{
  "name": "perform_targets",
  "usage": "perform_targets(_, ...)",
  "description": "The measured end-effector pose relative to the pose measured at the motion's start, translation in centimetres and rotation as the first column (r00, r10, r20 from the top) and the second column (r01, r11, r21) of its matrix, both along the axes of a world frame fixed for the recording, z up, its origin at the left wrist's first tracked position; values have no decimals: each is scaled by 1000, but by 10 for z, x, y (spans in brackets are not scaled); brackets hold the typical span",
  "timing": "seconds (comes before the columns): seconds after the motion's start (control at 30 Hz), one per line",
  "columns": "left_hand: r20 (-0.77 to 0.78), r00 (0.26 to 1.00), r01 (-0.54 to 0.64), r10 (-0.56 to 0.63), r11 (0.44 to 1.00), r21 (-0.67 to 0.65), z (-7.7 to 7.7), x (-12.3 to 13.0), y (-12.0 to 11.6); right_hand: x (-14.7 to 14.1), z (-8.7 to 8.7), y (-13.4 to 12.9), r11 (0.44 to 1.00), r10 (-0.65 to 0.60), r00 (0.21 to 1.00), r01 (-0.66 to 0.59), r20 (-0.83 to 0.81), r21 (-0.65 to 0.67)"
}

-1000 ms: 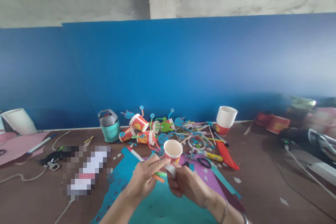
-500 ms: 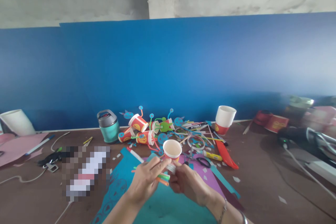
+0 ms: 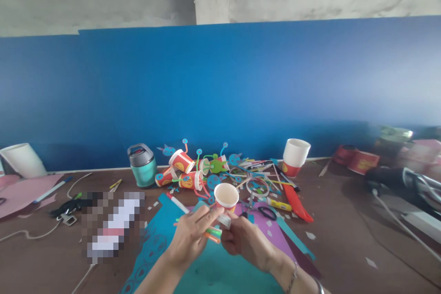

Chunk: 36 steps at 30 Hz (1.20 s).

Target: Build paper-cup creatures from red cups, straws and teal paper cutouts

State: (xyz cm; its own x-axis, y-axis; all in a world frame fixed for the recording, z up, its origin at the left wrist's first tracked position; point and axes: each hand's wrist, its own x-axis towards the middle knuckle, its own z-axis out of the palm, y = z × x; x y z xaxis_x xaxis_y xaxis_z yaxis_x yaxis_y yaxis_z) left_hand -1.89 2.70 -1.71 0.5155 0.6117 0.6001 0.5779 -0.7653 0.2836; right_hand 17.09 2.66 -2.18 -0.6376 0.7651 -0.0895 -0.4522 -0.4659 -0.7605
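Note:
My left hand (image 3: 190,234) is closed around green and orange straws (image 3: 213,235), whose ends stick out on both sides of the fingers. Its index fingertip reaches the near side of a paper cup (image 3: 226,196) with a white rim, upright and with its opening toward me. My right hand (image 3: 248,241) is closed, pinching a small whitish, see-through piece (image 3: 225,220) against the cup's front; what it is exactly I cannot make out. Both hands hide the cup's lower part. Teal paper (image 3: 220,271) lies below them.
Behind the cup lie decorated paper cups (image 3: 181,161), scissors (image 3: 267,212) and a yellow glue stick (image 3: 279,205). A red knife (image 3: 298,204) and stacked cups (image 3: 296,156) are on the right. A teal flask (image 3: 143,170) stands left, with a blue partition (image 3: 220,92) behind.
Hardly anything differs. The straws in my left hand have shifted very slightly, and the whitish piece in my right hand has tilted a little; the cup stays in place.

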Motion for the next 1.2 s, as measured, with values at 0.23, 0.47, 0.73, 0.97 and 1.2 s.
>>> perform_targets(0.23, -7, 1000, 11, -12, 1000, -17, 3, 0, -2, -1, 3, -1, 1000, -3, 1000, 3, 30, -4)
perform_targets(0.47, 14, 999, 30, -29, 999, -33, 4, -3, 0, -1, 9, -3, 1000, 22, 999, -22, 30, 3)
perform_targets(0.73, 121, 992, 54, -41, 993, -106, 4, -1, 0, -3, 2, -5, 983, -44, 997, 31, 67, 179)
perform_targets(0.97, 326, 936, -33, 132, 956, -291, 13, 7, -2, 0, 6, -3, 863, -252, 897, 38, 363, 504)
perform_targets(1.2, 272, 918, -167, 290, 902, -399, 29, 23, -18, -5, -11, -1, 739, -532, 717, 133, 451, 660)
